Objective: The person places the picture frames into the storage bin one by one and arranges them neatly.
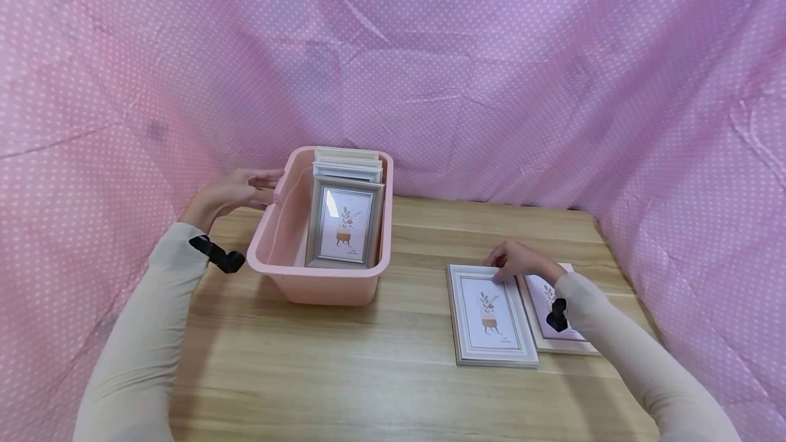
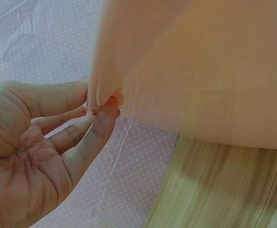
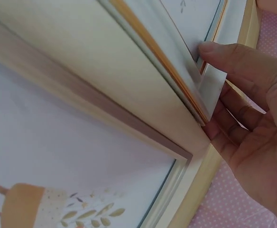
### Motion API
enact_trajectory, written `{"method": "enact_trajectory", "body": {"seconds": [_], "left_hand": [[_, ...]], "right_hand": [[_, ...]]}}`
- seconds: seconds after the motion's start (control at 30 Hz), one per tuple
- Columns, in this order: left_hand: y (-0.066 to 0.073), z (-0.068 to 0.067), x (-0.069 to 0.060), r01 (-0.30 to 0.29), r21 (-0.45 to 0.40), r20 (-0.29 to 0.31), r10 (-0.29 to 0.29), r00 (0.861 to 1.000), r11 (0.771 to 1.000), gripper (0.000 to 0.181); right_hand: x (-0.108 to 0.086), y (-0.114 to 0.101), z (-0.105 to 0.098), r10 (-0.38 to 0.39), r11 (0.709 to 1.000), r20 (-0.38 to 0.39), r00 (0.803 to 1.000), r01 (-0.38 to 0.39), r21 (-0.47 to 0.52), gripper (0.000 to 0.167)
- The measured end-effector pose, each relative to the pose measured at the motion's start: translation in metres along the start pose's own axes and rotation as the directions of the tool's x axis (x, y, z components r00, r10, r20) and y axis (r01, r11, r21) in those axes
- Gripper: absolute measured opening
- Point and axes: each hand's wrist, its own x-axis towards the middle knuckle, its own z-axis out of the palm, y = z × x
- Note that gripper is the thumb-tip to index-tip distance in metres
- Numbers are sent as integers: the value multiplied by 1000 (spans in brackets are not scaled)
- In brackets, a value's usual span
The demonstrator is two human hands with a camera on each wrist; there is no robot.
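Note:
At the left, my left hand (image 1: 236, 189) holds the rim of a pink plastic basin (image 1: 325, 290). In the left wrist view its thumb and fingers pinch the basin's edge (image 2: 105, 71). Several picture frames lean upright in the basin, a grey-beige one (image 1: 344, 224) foremost. My right hand (image 1: 522, 259) pinches the far right corner of a white picture frame (image 1: 491, 316) showing a potted plant picture. In the right wrist view the thumb lies on its front and fingers are underneath. Beside it lies a cream picture frame (image 1: 552, 345), partly hidden by the right arm.
Everything stands on a wood-grain table (image 1: 344, 374). Pink dotted cloth (image 1: 467, 74) hangs behind and along both sides, close to the basin and the table's far edge. Black straps (image 1: 211, 251) are on both wrists.

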Motion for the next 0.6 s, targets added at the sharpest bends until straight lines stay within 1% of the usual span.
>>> {"method": "enact_trajectory", "body": {"seconds": [0.07, 0.17, 0.37, 0.6], "left_hand": [[1, -1, 0, 9, 3, -10, -9, 1000, 1000, 73], [1, -1, -1, 14, 8, -18, -14, 1000, 1000, 73], [-2, -2, -1, -4, 5, 4, 4, 1000, 1000, 74], [-2, 0, -2, -14, -6, 15, 14, 1000, 1000, 73]], "right_hand": [[0, 0, 0, 5, 1000, -21, 1000, -5, 4, 25], [0, 1, 1, -14, 1000, -55, 998, 14, 4, 26], [0, 3, 4, -37, 999, -118, 992, 39, 14, 25], [3, 4, 4, -30, 999, -141, 990, 36, 39, 26]]}}
